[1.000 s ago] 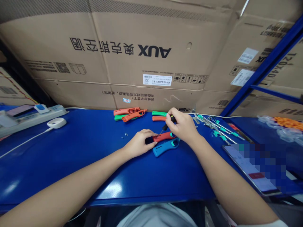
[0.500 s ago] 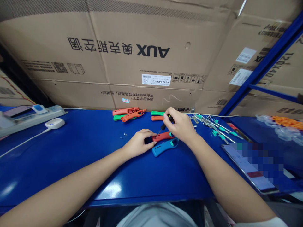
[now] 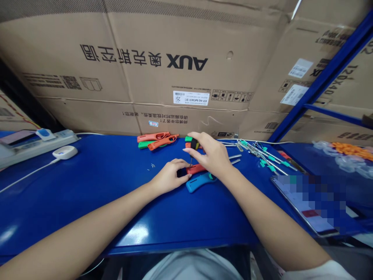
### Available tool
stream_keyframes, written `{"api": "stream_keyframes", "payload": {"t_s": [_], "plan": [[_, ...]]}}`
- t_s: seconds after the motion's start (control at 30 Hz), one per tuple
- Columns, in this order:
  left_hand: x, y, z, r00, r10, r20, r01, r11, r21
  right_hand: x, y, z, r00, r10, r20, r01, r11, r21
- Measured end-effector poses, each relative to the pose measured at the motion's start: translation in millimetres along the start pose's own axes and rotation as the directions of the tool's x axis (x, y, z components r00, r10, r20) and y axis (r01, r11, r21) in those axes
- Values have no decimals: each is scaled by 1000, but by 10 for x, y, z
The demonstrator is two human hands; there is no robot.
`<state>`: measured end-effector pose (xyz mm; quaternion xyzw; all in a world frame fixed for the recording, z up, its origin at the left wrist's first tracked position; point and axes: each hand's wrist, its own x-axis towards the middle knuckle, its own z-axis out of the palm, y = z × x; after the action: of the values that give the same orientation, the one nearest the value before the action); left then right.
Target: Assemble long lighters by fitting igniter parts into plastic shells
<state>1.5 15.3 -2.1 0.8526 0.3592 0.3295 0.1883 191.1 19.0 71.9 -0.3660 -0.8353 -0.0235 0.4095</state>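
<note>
My left hand [image 3: 167,177] pinches the butt end of a red lighter casing [image 3: 198,168] lying on the blue table. In my right hand [image 3: 215,156] is a screwdriver [image 3: 194,145] with a black and yellow handle. It stands nearly upright, its thin shaft reaching down to the red casing near my left fingertips; the tip itself is too small to make out. A blue lighter casing [image 3: 198,182] lies just in front of the red one. Behind my right hand, a green casing [image 3: 189,139] and an orange casing [image 3: 188,145] are partly covered. Metal rods stick out past my right hand.
Several orange and green casings [image 3: 159,142] are piled at the back. Tiny screws [image 3: 152,166] lie left of my hand. To the right are metal rods with teal parts [image 3: 269,157] and a phone [image 3: 303,206]. A power strip [image 3: 62,140] sits left; cardboard [image 3: 140,85] stands behind.
My right hand has shifted left and turned the screwdriver from a slant to nearly upright over the red casing. My left hand keeps its hold. The view has drifted slightly.
</note>
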Motion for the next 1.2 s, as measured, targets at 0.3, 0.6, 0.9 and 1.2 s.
{"api": "stream_keyframes", "payload": {"t_s": [0.3, 0.6, 0.9, 1.2], "plan": [[-1, 15, -3, 1000, -7, 0, 7, 1000, 10, -10, -5, 14, 996, -60, -72, 67, 994, 90], [5, 9, 1, 1000, 24, -5, -24, 1000, 8, 31, 54, -3, 998, 29, -52, -15, 970, 242], [3, 20, -2, 1000, 8, -1, -8, 1000, 0, -1, -75, 13, 995, 64, -71, -42, 959, 281], [-1, 24, -16, 1000, -5, 15, 5, 1000, 4, -21, -164, -20, 992, 69, -109, -40, 968, 246]]}}
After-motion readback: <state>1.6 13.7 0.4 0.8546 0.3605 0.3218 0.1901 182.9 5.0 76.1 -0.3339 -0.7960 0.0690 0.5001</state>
